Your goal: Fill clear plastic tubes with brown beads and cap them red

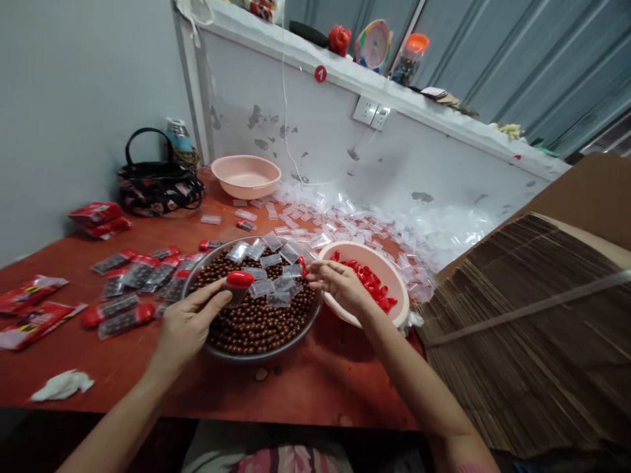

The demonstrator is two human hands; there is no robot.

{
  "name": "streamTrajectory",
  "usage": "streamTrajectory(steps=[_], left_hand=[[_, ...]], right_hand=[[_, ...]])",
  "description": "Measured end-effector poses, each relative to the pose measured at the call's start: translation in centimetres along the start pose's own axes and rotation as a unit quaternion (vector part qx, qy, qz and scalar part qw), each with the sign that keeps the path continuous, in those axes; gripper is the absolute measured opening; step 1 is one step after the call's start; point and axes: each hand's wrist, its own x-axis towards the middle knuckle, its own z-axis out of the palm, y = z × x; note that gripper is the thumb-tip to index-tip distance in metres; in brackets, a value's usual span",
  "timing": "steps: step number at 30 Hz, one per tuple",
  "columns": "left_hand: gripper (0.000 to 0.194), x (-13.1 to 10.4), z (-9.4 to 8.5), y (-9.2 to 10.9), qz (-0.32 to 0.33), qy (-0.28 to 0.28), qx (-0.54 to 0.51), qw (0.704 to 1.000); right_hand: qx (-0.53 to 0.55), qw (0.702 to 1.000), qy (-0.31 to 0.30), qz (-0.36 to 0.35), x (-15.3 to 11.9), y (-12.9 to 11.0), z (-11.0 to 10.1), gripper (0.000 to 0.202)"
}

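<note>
- The red table point(296, 397) spreads beneath everything; its near edge runs at six o'clock from the basin, with a strip of surface between where the wrists could turn.
- Stacked cardboard point(497, 341) rises at four o'clock, its edge crowding the right forearm, so short inward moves suit that side best.
- The steel basin point(251, 359) of brown balls sits at centre, clear cases point(262, 288) lying on the balls. A low, level hand would avoid spilling over its rim.
- The pink bowl point(403, 305) of red caps stands just beside it, at three o'clock.
- The left hand point(185, 328) is at the basin's nine o'clock side, thumb and fingers narrowed on a red-topped case point(239, 288), held over the balls. A light pinch, top upward, should steady it without squashing the plastic.
- The right hand point(340, 284) reaches between basin and bowl, fingers loosely bent, tips near a small red piece point(302, 266) at the basin's two o'clock; whether they grip it, I cannot tell.
</note>
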Motion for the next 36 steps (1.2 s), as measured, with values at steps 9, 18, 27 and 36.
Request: streamTrajectory(steps=[9, 18, 27, 36], left_hand=[[0.04, 6.6, -4.2, -2.5, 0.023, 0.132, 0.132, 0.982], [0.043, 8.5, -6.1, -5.3, 0.001, 0.13, 0.223, 0.966], [0.032, 0.8, -1.0, -1.3, 0.148, 0.053, 0.081, 0.984], [0.029, -0.2, 0.7, -1.9, 0.184, 0.078, 0.065, 0.978]], right_hand=[[-0.227, 0.973, 0.026, -0.028, 0.9, 0.2, -2.9, 0.023], [-0.644, 0.716, -0.18, -0.201, 4.5, 2.5, 4.3, 0.024], [-0.741, 0.613, -0.217, -0.168, 6.8, 3.0, 6.5, 0.028], [-0.824, 0.508, -0.238, -0.08, 1.4, 3.1, 7.0, 0.023]])
